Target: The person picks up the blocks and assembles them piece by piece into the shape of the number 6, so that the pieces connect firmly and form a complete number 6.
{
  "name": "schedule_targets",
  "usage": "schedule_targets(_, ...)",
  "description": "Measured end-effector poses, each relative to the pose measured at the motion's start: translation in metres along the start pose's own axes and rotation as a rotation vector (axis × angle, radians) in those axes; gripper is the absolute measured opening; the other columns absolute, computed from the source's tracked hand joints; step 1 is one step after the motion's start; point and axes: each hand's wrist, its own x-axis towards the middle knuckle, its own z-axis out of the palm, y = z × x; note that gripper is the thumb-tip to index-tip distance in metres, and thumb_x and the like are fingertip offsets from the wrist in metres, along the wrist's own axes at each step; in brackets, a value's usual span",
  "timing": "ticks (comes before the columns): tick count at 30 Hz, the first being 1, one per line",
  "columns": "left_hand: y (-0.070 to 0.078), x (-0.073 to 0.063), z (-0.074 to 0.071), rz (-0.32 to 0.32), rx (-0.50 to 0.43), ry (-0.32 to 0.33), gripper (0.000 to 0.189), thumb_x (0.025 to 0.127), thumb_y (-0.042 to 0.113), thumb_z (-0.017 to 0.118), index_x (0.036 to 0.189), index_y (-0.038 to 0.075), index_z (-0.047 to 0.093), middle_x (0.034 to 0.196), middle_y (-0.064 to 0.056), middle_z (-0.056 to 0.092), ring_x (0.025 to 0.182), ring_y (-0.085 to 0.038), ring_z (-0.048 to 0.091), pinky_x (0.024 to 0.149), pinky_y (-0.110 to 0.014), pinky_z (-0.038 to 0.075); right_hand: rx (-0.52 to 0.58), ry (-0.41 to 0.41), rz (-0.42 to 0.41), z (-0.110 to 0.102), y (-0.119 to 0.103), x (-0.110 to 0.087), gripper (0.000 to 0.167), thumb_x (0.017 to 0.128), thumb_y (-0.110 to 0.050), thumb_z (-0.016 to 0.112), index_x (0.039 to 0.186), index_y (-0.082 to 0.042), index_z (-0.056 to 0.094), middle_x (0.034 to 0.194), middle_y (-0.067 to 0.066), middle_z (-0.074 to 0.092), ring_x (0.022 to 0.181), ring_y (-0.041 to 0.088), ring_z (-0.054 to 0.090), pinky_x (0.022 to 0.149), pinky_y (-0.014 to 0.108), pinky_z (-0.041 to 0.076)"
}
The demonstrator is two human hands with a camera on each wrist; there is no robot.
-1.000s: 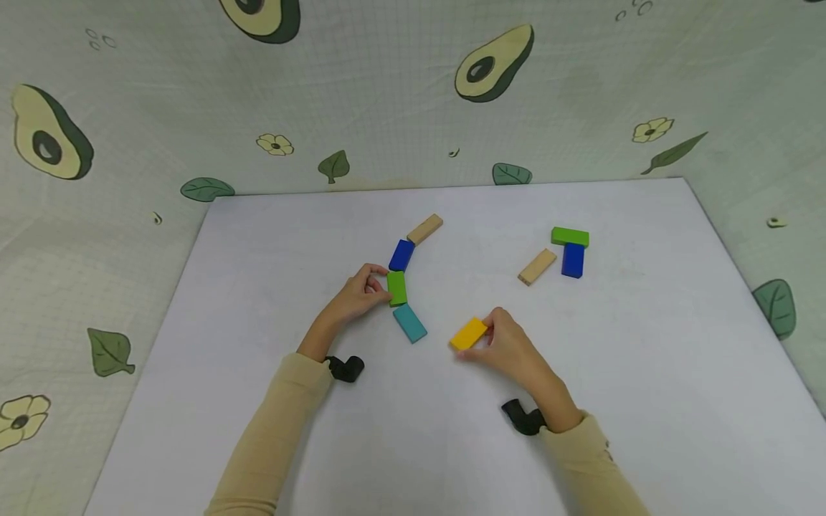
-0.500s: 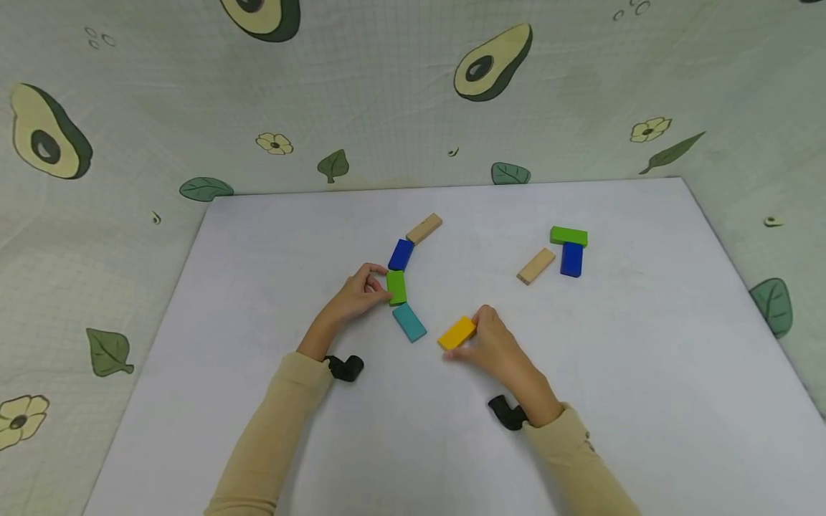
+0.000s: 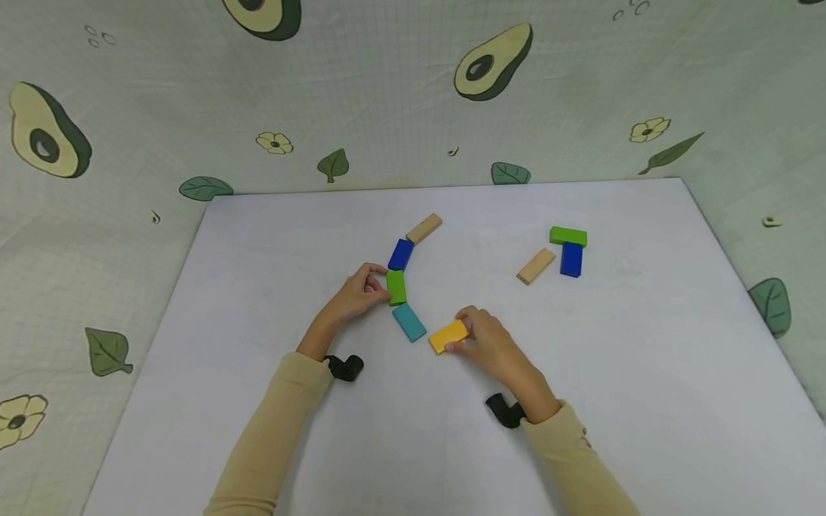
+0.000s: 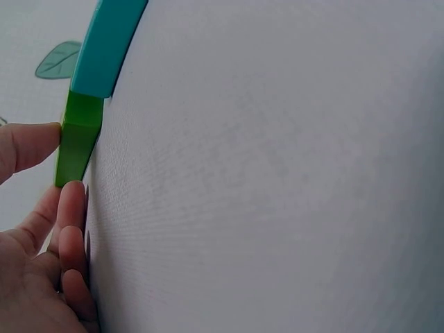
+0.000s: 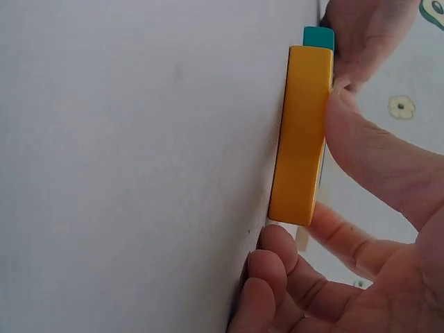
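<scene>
A curved row of flat wooden blocks lies left of centre in the head view: a plain wood block (image 3: 424, 228), a blue block (image 3: 401, 254), a green block (image 3: 396, 287) and a teal block (image 3: 409, 322). My left hand (image 3: 358, 292) holds the green block between thumb and index finger; the left wrist view shows the green block (image 4: 80, 135) meeting the teal block (image 4: 109, 48) end to end. With thumb and fingers my right hand (image 3: 488, 342) grips a yellow block (image 3: 445, 337), flat and close to the teal one's near end. The right wrist view shows its thumb on the yellow block (image 5: 300, 139).
Toward the right back of the white table (image 3: 645, 344) lie another plain wood block (image 3: 535, 266), a green block (image 3: 568, 236) and a blue block (image 3: 571, 259), these last two meeting in a T. Avocado-print cloth (image 3: 387, 86) surrounds the tabletop.
My right hand has slid the yellow block leftward, nearer the teal block, and turned it slightly; the thumb now lies farther over it. The left hand stays on the green block.
</scene>
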Motion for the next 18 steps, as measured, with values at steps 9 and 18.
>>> schedule_targets(9, 0.0004, 0.0001, 0.0001, -0.016, 0.000, 0.002, 0.047, 0.084, 0.016, 0.063, 0.127, 0.008, 0.045, 0.090, -0.006, 0.053, 0.073, -0.014, 0.042, 0.066, -0.025, 0.035, -0.017, 0.025, -0.021, 0.0028, 0.0014, 0.0040, 0.049, 0.082, -0.027, 0.071, 0.118, -0.002, 0.050, 0.084, 0.008, 0.049, 0.077, 0.019, 0.044, 0.067, 0.029, 0.037)
schedule_targets(18, 0.0008, 0.0004, 0.0003, -0.001, 0.013, 0.001, 0.048, 0.084, 0.015, 0.063, 0.127, 0.005, 0.044, 0.089, -0.006, 0.053, 0.071, -0.013, 0.042, 0.065, -0.025, 0.035, -0.027, 0.051, -0.013, 0.0051, 0.0002, 0.0063, 0.050, 0.080, -0.029, 0.072, 0.115, -0.002, 0.051, 0.079, 0.007, 0.047, 0.073, 0.019, 0.043, 0.064, 0.028, 0.036)
